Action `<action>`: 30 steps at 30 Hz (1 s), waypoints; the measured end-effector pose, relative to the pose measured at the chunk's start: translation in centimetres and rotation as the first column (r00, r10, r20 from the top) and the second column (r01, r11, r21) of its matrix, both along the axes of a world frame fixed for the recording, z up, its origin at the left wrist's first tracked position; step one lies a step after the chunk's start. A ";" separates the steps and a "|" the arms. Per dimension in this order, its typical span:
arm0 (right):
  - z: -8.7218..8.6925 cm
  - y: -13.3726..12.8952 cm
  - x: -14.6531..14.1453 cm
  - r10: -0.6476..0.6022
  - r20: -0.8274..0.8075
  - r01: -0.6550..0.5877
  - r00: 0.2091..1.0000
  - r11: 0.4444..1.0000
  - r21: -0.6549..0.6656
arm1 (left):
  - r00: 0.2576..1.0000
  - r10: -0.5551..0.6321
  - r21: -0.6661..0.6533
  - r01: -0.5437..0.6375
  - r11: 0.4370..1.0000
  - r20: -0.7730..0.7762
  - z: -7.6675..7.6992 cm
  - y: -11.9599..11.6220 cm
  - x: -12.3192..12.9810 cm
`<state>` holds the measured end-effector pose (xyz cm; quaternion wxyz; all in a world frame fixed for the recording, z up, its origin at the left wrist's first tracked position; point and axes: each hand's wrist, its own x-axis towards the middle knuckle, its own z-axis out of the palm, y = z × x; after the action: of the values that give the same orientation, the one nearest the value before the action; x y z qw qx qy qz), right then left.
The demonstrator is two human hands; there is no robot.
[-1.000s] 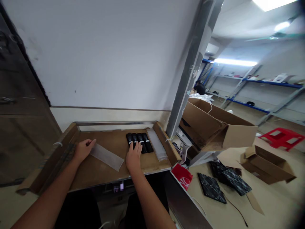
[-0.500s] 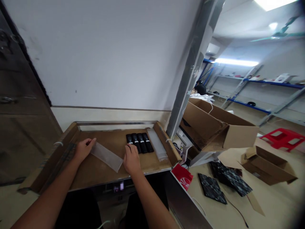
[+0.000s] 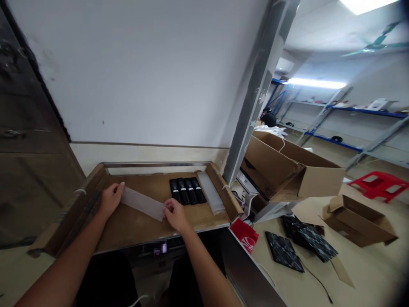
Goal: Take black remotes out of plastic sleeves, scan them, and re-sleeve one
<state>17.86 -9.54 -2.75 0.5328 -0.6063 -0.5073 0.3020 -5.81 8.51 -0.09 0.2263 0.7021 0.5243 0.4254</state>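
Frosted, translucent plastic sleeve (image 3: 142,204) in the head view, held between both hands over the cardboard tray (image 3: 137,232). Left hand (image 3: 110,199): fingertips together, pinching the sleeve's left end. Right hand (image 3: 174,213): thumb and fingers closed on its right end, near the lower corner. Can't tell if the lower edge touches the cardboard.

Progress, my read: early. One sleeve in hand, nothing visibly in it. Four black items (image 3: 187,191) with pale labels lie side by side, all outside any sleeve. Sleeve stack (image 3: 210,192) lies flat just right of them, neither hand on it.

Sleeve looks long, narrow, thin, fairly flat, slanting down to the right. Can't make out which end opens.
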 end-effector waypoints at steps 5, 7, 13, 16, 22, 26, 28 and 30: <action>-0.1 0.1 0.2 -0.039 -0.198 0.051 0.979 0.997 0.054 | 1.000 0.015 -0.050 -0.015 0.999 0.002 0.0 0.1 0.1; -0.2 0.2 0.3 -0.049 -0.214 0.069 0.976 0.994 0.088 | 1.000 0.008 -0.064 -0.008 0.998 0.006 -0.2 0.2 0.2; -0.6 0.2 0.5 -0.127 -0.198 0.146 0.972 0.985 0.087 | 1.000 0.003 -0.053 -0.002 0.999 0.025 -0.8 0.6 0.1; -0.6 0.1 0.4 -0.148 -0.187 0.162 0.971 0.985 0.064 | 0.999 0.026 -0.042 -0.024 0.999 0.031 -1.0 0.8 0.0; -0.3 0.0 0.3 -0.179 -0.259 0.198 0.949 0.979 0.049 | 0.996 0.068 -0.035 -0.066 0.997 0.061 -0.9 0.8 0.0; -0.1 -0.1 0.2 -0.139 -0.330 0.146 0.934 0.989 -0.002 | 0.982 0.131 -0.036 -0.128 0.991 0.132 -0.7 0.6 0.2; 0.0 -0.1 0.2 -0.129 -0.350 0.138 0.928 0.990 0.001 | 0.971 0.173 -0.026 -0.171 0.985 0.162 -0.7 0.8 0.2; 0.0 -0.1 0.2 -0.131 -0.362 0.146 0.923 0.989 0.013 | 0.965 0.193 -0.019 -0.193 0.981 0.175 -0.8 1.1 0.1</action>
<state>18.01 -9.64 -2.77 0.6485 -0.5644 -0.3631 0.3594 -5.72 9.65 -0.94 0.2299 0.6071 0.5686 0.5052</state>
